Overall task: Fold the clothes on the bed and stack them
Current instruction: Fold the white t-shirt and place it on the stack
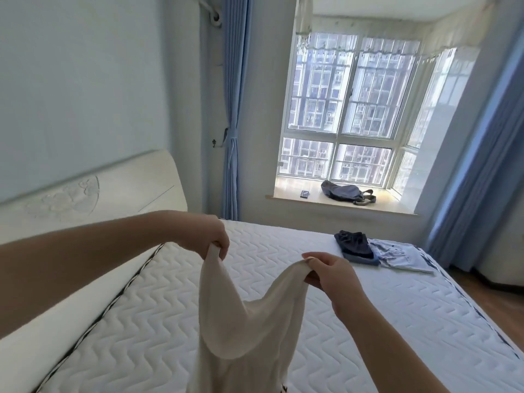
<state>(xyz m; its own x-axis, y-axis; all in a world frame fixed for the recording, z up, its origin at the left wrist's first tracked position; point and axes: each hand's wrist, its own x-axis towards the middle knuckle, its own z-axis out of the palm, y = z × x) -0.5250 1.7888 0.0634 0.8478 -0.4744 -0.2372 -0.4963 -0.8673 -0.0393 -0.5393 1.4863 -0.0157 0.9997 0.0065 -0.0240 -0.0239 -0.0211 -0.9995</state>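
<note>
A cream-white garment (243, 330) hangs in the air above the white quilted mattress (382, 313). My left hand (208, 235) pinches one top corner of it and my right hand (331, 275) pinches the other, so the cloth sags between them. Its lower part runs out of the frame at the bottom. At the far right of the mattress a folded dark blue garment (354, 246) lies beside a folded light blue shirt (402, 255); the two touch along one edge.
A cream headboard (93, 194) runs along the left of the bed. Beyond the bed, a window sill (289, 191) holds a grey-blue bag (344, 192) and a small dark item (304, 193). Blue curtains (234, 109) flank the window. Wooden floor (493, 304) shows at right.
</note>
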